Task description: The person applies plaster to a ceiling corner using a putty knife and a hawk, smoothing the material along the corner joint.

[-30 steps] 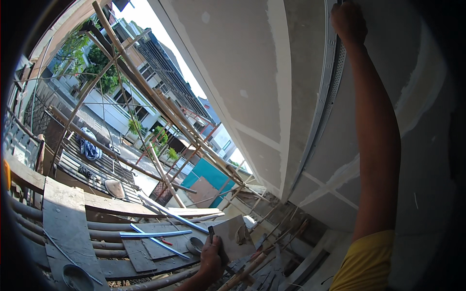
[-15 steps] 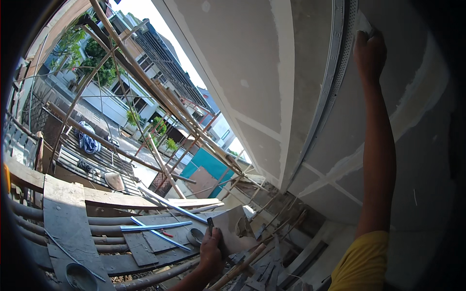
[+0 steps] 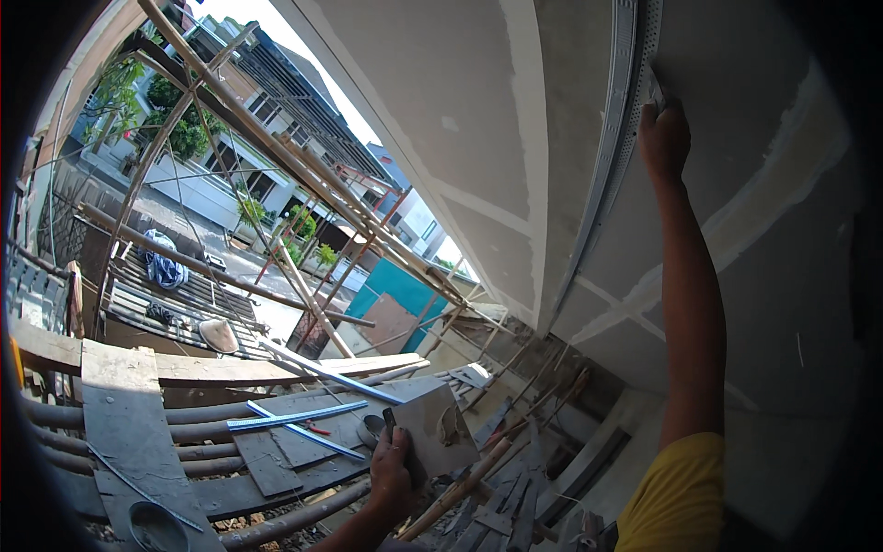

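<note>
Overhead at the right, my right hand (image 3: 665,138) grips a putty knife (image 3: 656,89), its blade against the edge of a perforated metal strip (image 3: 627,129) along the grey ceiling board (image 3: 736,156). Low in the middle, my left hand (image 3: 391,474) is closed around the dark handle of a flat, square-edged metal plate (image 3: 421,421). A lump of greyish filler (image 3: 451,426) lies on that plate. Pale filler bands (image 3: 782,189) cross the board joints beside my right arm.
Below are scaffold planks (image 3: 124,414) over bamboo poles, with gaps between. Light metal profiles (image 3: 308,428), red-handled pliers (image 3: 317,430) and a round bowl (image 3: 158,526) lie there. Bamboo poles (image 3: 303,184) cross at the left, before a street and houses. Scrap wood (image 3: 515,488) lies lower right.
My right hand has shifted left and slightly down with the putty knife, now at the perforated strip's edge. The left hand still holds the plate, a little further left in view.
</note>
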`<act>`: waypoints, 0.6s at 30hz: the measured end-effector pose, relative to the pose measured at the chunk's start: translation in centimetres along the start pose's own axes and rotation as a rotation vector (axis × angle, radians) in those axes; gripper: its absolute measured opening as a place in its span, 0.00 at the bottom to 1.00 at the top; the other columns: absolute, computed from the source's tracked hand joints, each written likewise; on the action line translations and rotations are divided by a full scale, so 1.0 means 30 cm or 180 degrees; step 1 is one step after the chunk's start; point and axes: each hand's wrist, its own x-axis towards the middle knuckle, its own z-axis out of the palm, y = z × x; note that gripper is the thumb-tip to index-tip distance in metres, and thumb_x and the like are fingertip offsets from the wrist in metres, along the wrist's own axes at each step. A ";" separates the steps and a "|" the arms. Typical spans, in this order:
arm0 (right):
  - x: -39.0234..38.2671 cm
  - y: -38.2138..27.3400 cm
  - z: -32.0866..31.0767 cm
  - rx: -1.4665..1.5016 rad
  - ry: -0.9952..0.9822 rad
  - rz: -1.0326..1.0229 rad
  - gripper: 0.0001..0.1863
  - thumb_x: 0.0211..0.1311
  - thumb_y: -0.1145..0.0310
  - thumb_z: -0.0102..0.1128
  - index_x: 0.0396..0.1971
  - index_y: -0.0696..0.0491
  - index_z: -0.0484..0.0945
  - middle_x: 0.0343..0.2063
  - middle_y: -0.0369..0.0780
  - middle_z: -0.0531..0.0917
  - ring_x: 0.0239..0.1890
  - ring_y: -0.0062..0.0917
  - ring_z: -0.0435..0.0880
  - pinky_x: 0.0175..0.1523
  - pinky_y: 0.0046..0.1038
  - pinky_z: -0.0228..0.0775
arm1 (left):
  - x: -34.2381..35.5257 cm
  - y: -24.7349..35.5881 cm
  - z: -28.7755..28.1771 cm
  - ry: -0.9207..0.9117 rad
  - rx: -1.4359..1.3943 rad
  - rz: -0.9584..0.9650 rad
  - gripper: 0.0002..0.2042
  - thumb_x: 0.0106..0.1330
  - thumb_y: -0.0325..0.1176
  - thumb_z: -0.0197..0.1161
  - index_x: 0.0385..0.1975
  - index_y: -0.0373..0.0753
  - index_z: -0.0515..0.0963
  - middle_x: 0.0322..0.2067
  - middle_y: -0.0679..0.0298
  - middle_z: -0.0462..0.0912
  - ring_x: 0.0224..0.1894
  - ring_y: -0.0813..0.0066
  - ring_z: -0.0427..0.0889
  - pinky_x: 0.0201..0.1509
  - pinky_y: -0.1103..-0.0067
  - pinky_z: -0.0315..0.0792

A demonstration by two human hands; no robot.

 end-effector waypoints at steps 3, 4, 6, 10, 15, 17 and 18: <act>-0.013 0.036 0.037 -0.0036 0.0006 -0.0117 0.20 0.62 0.63 0.45 0.51 0.56 0.73 0.44 0.48 0.79 0.46 0.44 0.80 0.51 0.43 0.71 | 0.026 -0.030 -0.027 0.0093 0.0178 -0.0103 0.14 0.75 0.38 0.44 0.54 0.39 0.64 0.44 0.59 0.74 0.43 0.69 0.77 0.47 0.72 0.77; -0.017 0.043 0.046 -0.0092 0.0023 -0.0191 0.20 0.61 0.63 0.45 0.51 0.55 0.73 0.45 0.48 0.79 0.46 0.44 0.80 0.51 0.43 0.71 | 0.030 -0.042 -0.035 0.0089 0.0192 -0.0102 0.15 0.75 0.39 0.44 0.54 0.39 0.64 0.44 0.59 0.74 0.43 0.69 0.77 0.47 0.71 0.76; -0.016 0.056 0.059 -0.0092 0.0037 -0.0182 0.20 0.61 0.63 0.45 0.51 0.55 0.73 0.45 0.47 0.79 0.46 0.44 0.80 0.51 0.43 0.71 | 0.034 -0.055 -0.039 0.0091 0.0212 -0.0109 0.15 0.75 0.39 0.44 0.55 0.39 0.64 0.45 0.59 0.74 0.44 0.69 0.77 0.48 0.71 0.76; -0.020 0.051 0.076 -0.0125 0.0084 -0.0218 0.20 0.61 0.62 0.45 0.51 0.54 0.74 0.45 0.47 0.79 0.45 0.44 0.80 0.50 0.43 0.72 | 0.029 -0.055 -0.030 0.0275 0.0429 -0.0159 0.14 0.75 0.39 0.42 0.55 0.41 0.64 0.43 0.62 0.74 0.43 0.71 0.78 0.47 0.70 0.78; -0.057 0.058 0.100 -0.0151 -0.0022 -0.0121 0.19 0.62 0.63 0.45 0.51 0.53 0.74 0.45 0.47 0.79 0.45 0.45 0.80 0.50 0.44 0.72 | 0.037 -0.061 -0.038 0.0339 0.0502 -0.0136 0.16 0.75 0.41 0.44 0.56 0.40 0.64 0.46 0.59 0.74 0.46 0.70 0.76 0.50 0.73 0.74; -0.074 0.069 0.114 -0.0204 -0.0116 -0.0060 0.19 0.62 0.63 0.46 0.51 0.52 0.74 0.45 0.47 0.79 0.45 0.45 0.80 0.50 0.44 0.72 | 0.040 -0.064 -0.041 0.0338 0.0423 -0.0124 0.16 0.75 0.40 0.44 0.57 0.40 0.64 0.47 0.59 0.74 0.46 0.70 0.76 0.50 0.73 0.75; -0.083 0.073 0.122 -0.0245 -0.0139 -0.0032 0.19 0.62 0.63 0.46 0.50 0.52 0.74 0.45 0.47 0.78 0.45 0.45 0.80 0.50 0.44 0.72 | 0.043 -0.067 -0.043 0.0343 0.0424 -0.0127 0.16 0.75 0.40 0.44 0.57 0.40 0.64 0.47 0.59 0.74 0.46 0.70 0.76 0.50 0.73 0.75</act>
